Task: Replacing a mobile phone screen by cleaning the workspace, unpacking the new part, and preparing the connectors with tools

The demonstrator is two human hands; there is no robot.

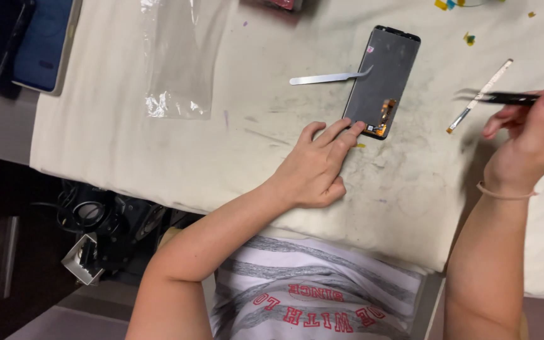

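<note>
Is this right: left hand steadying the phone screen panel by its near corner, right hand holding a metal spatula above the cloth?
Not quite. In the head view the right hand holds black tweezers, not a metal spatula; the metal spatula lies on the cloth, its tip at the phone screen panel. The left hand does press the panel's near corner.

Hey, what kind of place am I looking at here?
Probably a phone repair bench: a removed phone screen panel lies on a stained cloth-covered table, a thin metal pry tool beside it, and the right hand holds black tweezers.

Tweezers (524,99) tips perhaps blurred, cropped.
</note>
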